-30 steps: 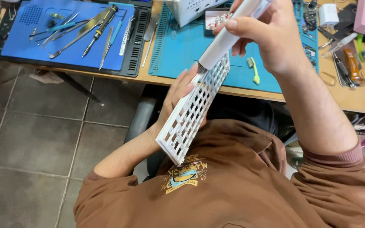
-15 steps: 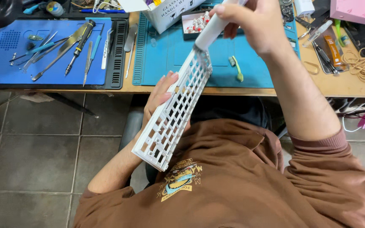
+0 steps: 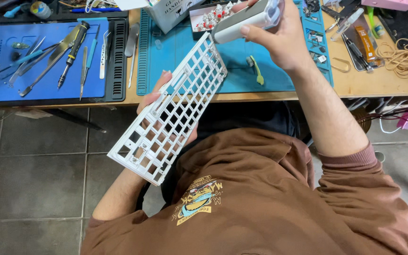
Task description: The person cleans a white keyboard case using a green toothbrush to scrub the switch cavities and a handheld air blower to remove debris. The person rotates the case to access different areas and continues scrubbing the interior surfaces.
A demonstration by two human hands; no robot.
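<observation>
White plastic gridded keyboard plate, gripped from beneath by left hand, now lies flatter; right hand clasps grey cylindrical tool at its top edge.

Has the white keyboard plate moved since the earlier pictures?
Yes. Held by the left hand, the white keyboard plate now reaches farther over the teal mat, past the green brush. The right hand grips a grey tool.

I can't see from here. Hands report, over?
Left hand under white keyboard frame. Right hand grips grey handheld tool at frame's top. Nothing between.
</observation>
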